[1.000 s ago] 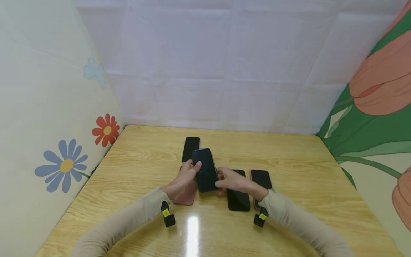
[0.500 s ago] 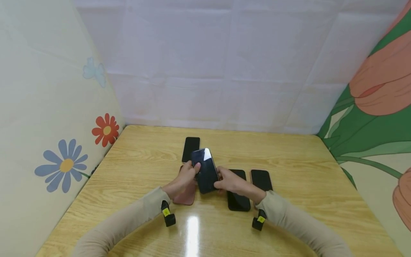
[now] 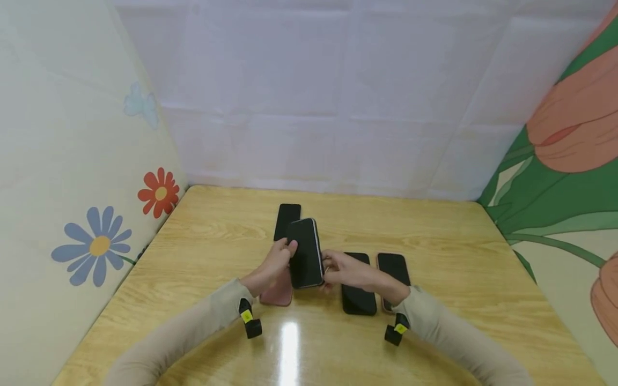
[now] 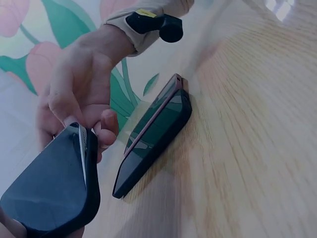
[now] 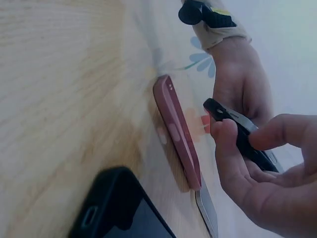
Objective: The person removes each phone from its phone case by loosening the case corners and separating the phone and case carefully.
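i hold one dark phone (image 3: pixel 305 253) between my two hands, over the counter (image 3: pixel 434 230) and apart from it. its long axis goes away from me, the far end leaning only a little to the left, and the screen looks up toward me. my left hand (image 3: pixel 276 258) grips the left long side near the middle, with the thumb lying on the front. my right hand (image 3: pixel 345 268) is at the opposite side, close to the near right corner. the relation which matters most, i think, is here: along this right side the silver edge of the phone stands apart from its black case (image 4: pixel 92 193), so a narrow gap shows. the fingers of my right hand pinch the case just there, therefore the right hand is the nearer one to the gap. in my judgement, a pull to the right acts across the phone, not along its length. below my right wrist lies a black phone (image 3: pixel 358 301), and to its right a pink-rimmed phone (image 3: pixel 393 271). a pink case (image 3: pixel 277 296) is partly hidden by my left hand; i cannot tell if it holds a phone.
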Tool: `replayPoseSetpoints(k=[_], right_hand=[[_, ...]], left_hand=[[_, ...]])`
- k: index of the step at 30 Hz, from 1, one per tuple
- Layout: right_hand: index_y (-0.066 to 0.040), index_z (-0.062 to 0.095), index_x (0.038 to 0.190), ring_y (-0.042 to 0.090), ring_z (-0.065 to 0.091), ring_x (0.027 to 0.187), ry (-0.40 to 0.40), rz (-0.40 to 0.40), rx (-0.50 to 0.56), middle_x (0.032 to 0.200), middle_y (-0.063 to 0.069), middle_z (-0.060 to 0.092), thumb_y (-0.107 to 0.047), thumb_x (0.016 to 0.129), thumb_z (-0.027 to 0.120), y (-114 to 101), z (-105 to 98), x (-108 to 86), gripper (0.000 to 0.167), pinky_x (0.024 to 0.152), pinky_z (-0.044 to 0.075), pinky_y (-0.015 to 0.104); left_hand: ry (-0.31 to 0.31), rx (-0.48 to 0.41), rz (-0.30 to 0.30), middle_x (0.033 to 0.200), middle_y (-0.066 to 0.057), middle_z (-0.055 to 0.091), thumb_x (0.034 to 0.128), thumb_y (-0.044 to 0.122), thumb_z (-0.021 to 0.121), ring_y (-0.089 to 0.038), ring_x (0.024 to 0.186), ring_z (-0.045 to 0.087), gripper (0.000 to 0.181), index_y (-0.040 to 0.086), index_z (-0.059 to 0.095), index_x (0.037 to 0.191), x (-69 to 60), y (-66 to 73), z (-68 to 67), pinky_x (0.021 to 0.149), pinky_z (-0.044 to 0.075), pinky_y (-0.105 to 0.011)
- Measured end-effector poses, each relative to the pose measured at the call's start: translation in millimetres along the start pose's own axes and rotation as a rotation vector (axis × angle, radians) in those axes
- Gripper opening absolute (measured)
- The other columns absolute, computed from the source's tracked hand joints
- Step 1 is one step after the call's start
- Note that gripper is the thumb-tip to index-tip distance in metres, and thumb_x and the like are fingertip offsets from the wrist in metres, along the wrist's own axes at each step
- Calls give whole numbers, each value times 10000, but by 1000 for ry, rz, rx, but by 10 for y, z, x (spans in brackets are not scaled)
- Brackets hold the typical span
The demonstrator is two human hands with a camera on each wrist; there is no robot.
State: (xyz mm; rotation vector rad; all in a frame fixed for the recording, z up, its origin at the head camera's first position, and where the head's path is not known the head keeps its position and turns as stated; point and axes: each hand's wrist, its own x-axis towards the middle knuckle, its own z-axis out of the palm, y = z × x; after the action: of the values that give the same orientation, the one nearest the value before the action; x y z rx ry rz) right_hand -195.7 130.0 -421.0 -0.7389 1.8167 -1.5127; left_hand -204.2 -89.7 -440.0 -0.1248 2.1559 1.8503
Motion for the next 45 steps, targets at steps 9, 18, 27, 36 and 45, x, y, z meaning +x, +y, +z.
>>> replayPoseSetpoints(k=[9,18,27,36,45], right_hand=[[110,284,1459,369,657,963,-81,29,25,1127,340,586,64,973,478,3,-97,19,525,887,495,603],[139,413,1391,307,633,913,-37,30,-56,1076,227,651,164,940,399,22,-159,54,451,871,497,607],[151,514,1281,285,625,816,334,18,-158,1045,215,606,147,873,456,42,-145,125,413,762,562,486],[141,582,1178,320,624,808,500,-12,-184,977,245,587,145,912,463,-17,-88,144,291,783,563,499],[182,552,1165,289,625,781,483,2,-127,965,246,603,115,943,481,23,-81,178,242,755,574,488]], left_hand=[[0,4,-9,1524,-343,252,1085,220,385,-449,1405,275,603,-113,132,1519,14,0,-21,1117,273,-579],[-28,-27,-8,1423,-338,399,1087,228,399,-442,1328,401,534,-128,259,1459,8,-8,-12,1057,370,-579],[-15,-62,33,1158,-256,602,1081,176,411,-346,1061,627,313,-83,448,1253,4,-22,27,894,533,-486],[-20,-95,43,1182,-304,601,1079,173,418,-398,1024,651,300,-75,416,1248,23,-58,55,812,562,-516],[-1,-92,39,1171,-283,613,1070,161,445,-376,996,663,274,-55,445,1239,4,-56,95,794,572,-491]])
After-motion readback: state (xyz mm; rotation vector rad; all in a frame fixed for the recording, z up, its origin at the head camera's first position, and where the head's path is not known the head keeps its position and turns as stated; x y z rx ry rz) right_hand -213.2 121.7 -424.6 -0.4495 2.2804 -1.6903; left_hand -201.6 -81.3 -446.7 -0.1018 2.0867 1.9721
